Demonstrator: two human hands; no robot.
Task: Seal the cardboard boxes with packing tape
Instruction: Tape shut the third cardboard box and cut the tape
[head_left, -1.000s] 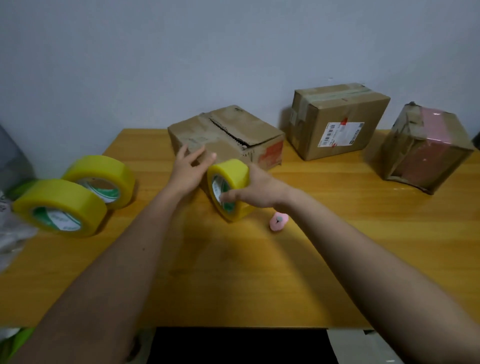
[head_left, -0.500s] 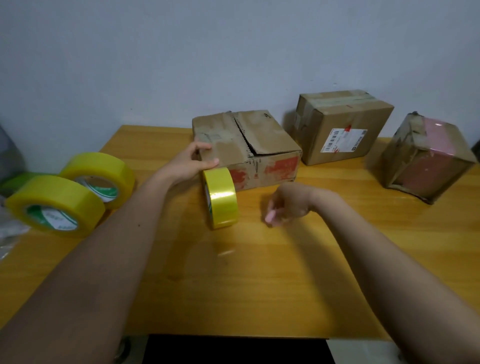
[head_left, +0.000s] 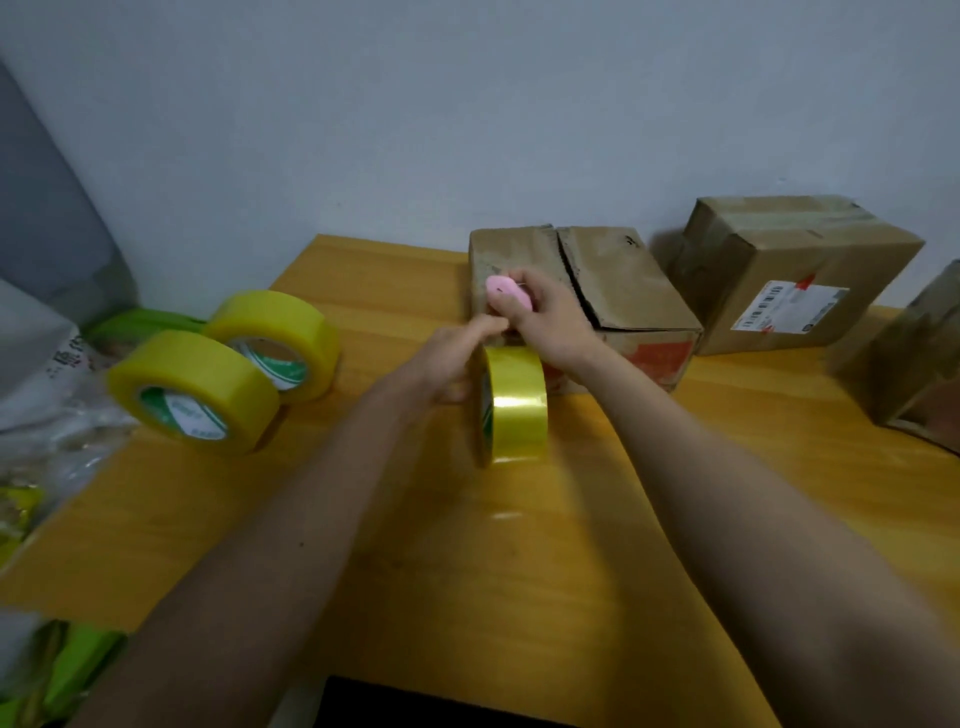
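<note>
while the fingers of the right hand (head_left: 550, 322) curl round a small pink oval cutter (head_left: 506, 292), pinching it over the front left corner of the worn brown cardboard box (head_left: 623, 291), the left hand (head_left: 452, 364) lies just beside it with its fingers stretched forward and together, tips near the box's front face; whether they touch the box i cannot tell; a yellow roll of packing tape (head_left: 514, 405) stands on edge right under both hands, close in front of that box, whose top flaps show a dark open seam; two more yellow tape rolls with green-and-white cores (head_left: 195, 392) lean together well to the left; a second brown cardboard box with a white shipping label (head_left: 789, 275) sits to the right by the wall, and part of a third box (head_left: 924, 364) shows at the right edge; all rest on an orange-yellow wooden table (head_left: 519, 571) pushed against a plain pale grey wall (head_left: 415, 130); crumpled clear plastic bags (head_left: 47, 395) and green packaging crowd the table's left side.
</note>
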